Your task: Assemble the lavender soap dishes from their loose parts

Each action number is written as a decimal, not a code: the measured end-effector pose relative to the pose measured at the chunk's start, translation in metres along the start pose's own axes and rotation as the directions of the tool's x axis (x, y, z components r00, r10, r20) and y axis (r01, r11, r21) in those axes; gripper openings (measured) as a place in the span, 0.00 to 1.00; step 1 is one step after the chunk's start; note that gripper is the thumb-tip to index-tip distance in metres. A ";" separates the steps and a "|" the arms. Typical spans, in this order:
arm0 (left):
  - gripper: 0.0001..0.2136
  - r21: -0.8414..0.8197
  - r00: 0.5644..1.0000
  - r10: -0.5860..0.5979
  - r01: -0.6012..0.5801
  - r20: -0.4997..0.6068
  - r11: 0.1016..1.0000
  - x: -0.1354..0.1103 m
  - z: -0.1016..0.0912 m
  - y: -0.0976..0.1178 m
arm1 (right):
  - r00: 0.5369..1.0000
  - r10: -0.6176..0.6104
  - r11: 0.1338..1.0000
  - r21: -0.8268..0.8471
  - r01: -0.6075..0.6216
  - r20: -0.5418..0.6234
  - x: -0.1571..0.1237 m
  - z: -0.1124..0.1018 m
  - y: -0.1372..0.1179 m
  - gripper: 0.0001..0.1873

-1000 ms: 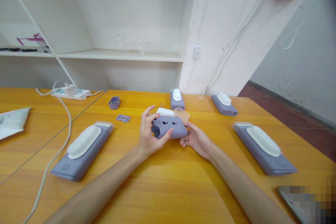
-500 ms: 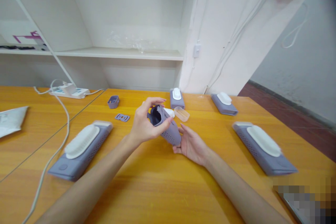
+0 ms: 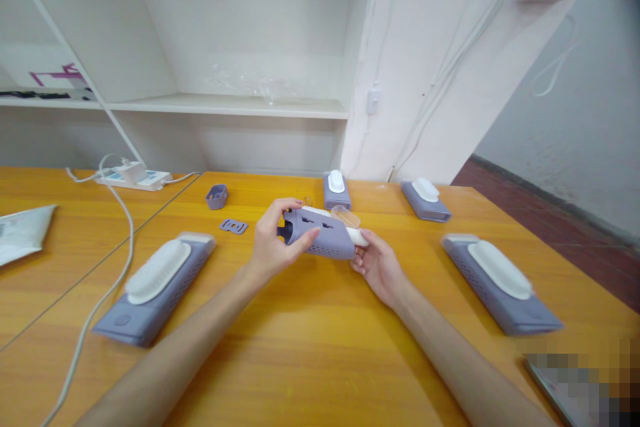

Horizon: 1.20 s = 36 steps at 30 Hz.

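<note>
My left hand point(image 3: 270, 247) is closed around the left end of a lilac plastic housing point(image 3: 323, 239) with slots and small holes, held above the wooden table point(image 3: 310, 347). My right hand point(image 3: 377, 265) pinches a white part point(image 3: 356, 235) at the housing's right end. A small clear cap point(image 3: 347, 215) sits just behind the housing.
Several lilac devices with white tops lie around: a big one at left point(image 3: 155, 283), one at right point(image 3: 500, 280), two smaller at the back point(image 3: 337, 188) point(image 3: 426, 199). A small lilac cup point(image 3: 217, 196) and a flat lilac plate point(image 3: 235, 225) lie behind. A power strip point(image 3: 133, 177) and its cable point(image 3: 107, 280) run along the left.
The housing was turned from upright on end to lying level between both hands. My right hand moved from under it to its right end, where the white part now shows.
</note>
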<state>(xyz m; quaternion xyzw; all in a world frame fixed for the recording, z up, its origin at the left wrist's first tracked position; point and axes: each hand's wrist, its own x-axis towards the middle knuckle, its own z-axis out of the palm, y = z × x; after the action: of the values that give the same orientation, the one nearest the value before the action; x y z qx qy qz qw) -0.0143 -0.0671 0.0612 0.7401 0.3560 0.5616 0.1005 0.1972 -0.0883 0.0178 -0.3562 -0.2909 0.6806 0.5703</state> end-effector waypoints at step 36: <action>0.28 0.153 0.904 0.240 -0.309 0.353 0.939 -0.032 -0.002 -0.037 | 0.982 -0.187 0.916 -0.358 0.180 0.014 0.000 -0.009 0.001 0.50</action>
<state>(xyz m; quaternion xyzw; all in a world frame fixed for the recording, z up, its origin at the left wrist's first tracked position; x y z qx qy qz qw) -0.0346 -0.0611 0.0174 0.8726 0.2820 0.3989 0.0012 0.2039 -0.0883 0.0122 -0.4323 -0.4362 0.5560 0.5601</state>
